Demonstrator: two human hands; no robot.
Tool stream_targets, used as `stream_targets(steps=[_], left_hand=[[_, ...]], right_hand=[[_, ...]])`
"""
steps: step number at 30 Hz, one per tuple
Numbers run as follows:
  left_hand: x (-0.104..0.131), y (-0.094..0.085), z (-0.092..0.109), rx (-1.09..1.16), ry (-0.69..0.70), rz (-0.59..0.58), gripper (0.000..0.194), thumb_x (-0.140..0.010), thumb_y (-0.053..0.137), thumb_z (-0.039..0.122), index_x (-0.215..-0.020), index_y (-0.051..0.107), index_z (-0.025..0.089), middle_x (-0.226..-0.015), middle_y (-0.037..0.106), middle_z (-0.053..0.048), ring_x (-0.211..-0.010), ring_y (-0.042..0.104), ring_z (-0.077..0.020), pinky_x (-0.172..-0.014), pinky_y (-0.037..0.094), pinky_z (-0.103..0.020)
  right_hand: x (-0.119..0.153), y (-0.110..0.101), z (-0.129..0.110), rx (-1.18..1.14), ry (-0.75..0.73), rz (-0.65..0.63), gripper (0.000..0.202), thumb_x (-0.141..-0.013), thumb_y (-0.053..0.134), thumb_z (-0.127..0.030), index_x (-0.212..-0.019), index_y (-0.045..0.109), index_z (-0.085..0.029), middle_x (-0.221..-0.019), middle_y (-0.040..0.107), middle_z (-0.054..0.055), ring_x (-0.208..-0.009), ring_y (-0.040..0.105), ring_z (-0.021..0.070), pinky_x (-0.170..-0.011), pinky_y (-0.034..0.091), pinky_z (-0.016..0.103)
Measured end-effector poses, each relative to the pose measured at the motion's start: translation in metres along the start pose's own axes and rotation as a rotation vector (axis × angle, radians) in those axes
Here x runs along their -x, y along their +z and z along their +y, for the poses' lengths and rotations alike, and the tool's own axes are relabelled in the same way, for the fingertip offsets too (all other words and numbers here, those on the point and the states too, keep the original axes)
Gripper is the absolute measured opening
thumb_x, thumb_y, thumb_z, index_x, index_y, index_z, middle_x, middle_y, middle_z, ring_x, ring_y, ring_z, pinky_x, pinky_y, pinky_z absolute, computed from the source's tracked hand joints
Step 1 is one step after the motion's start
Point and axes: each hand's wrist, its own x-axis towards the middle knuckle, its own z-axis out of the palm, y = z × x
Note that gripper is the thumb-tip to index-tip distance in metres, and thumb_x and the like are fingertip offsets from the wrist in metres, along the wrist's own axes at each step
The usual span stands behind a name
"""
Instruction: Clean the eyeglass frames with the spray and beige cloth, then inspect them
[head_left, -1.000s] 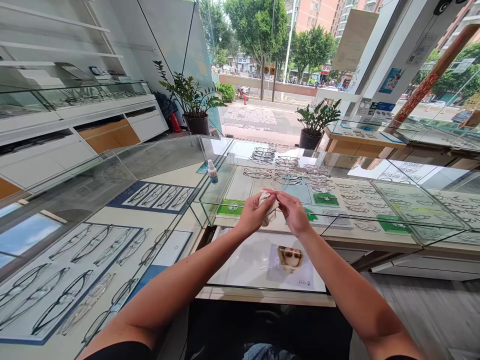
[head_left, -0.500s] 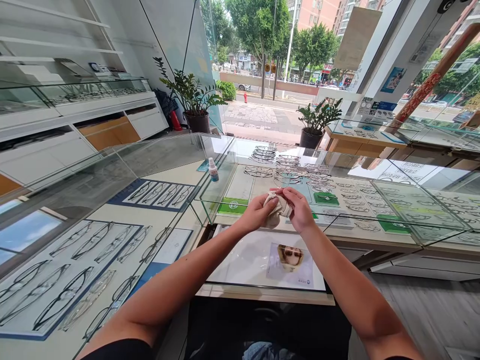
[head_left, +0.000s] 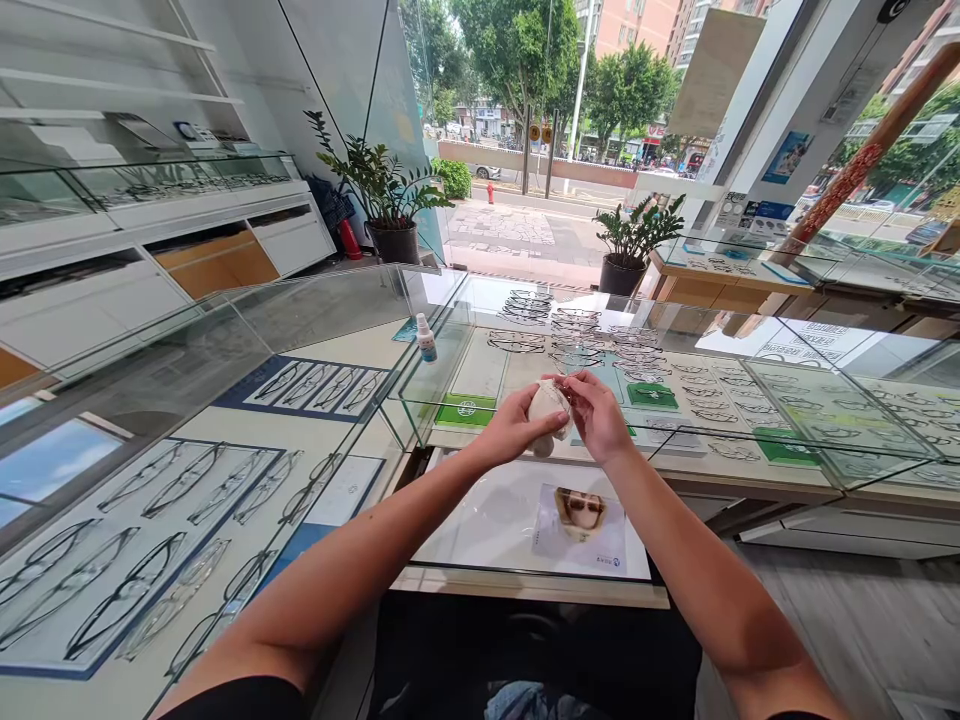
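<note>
My left hand (head_left: 514,428) is wrapped around a bunched cream cloth (head_left: 550,404), with the thumb lying across its front. My right hand (head_left: 598,414) pinches with thumb and fingertips at the cloth's upper right edge. Something small and thin may be between those fingertips, but I cannot make it out. Both hands are raised over the near edge of the glass display counter (head_left: 450,382). Beyond the left hand, a small white spray bottle (head_left: 426,340) with a blue label stands upright on the glass.
Rows of eyeglasses (head_left: 576,325) lie in the counter ahead, with green boxes (head_left: 652,396) among them. More glasses (head_left: 184,478) lie on trays to the left. Below my hands is a printed card (head_left: 580,525) on a white surface. Potted plants (head_left: 624,272) stand by the window.
The cloth has been turned and bunched rounder in my left hand, whose thumb now lies over it. My right fingers have shifted to its upper edge. The bottle has not moved.
</note>
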Motion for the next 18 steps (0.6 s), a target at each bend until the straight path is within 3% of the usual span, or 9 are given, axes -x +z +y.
stream_targets(steps=[7,14,18], left_hand=[[-0.0011,0.0044,0.0013,0.041,-0.006,0.09,0.071,-0.07,0.098,0.068,-0.105,0.072,0.012,-0.084,0.068,-0.003,-0.075,0.058,-0.0138,-0.071,0.048,-0.027],[-0.0017,0.0045,0.0028,0.051,0.053,0.168,0.068,-0.075,0.092,0.073,-0.101,0.078,0.012,-0.089,0.07,-0.006,-0.076,0.059,-0.0151,-0.069,0.049,-0.027],[-0.0024,0.0032,0.0019,0.019,0.043,0.196,0.065,-0.075,0.092,0.074,-0.085,0.074,0.013,-0.078,0.064,-0.004,-0.068,0.05,-0.0129,-0.063,0.041,-0.027]], right_hand=[[0.0021,0.0013,0.0011,0.038,0.004,-0.044,0.033,-0.07,0.099,-0.046,-0.075,0.073,-0.026,-0.106,0.088,0.005,-0.101,0.076,0.0226,-0.089,0.061,0.033],[0.0066,0.0059,0.0004,0.087,-0.035,-0.084,0.029,-0.076,0.095,-0.049,-0.077,0.074,-0.028,-0.108,0.088,0.004,-0.116,0.076,0.0268,-0.099,0.06,0.038],[0.0079,0.0065,-0.0007,0.129,-0.05,-0.113,0.03,-0.078,0.092,-0.05,-0.077,0.072,-0.028,-0.111,0.087,0.005,-0.113,0.075,0.0256,-0.1,0.059,0.037]])
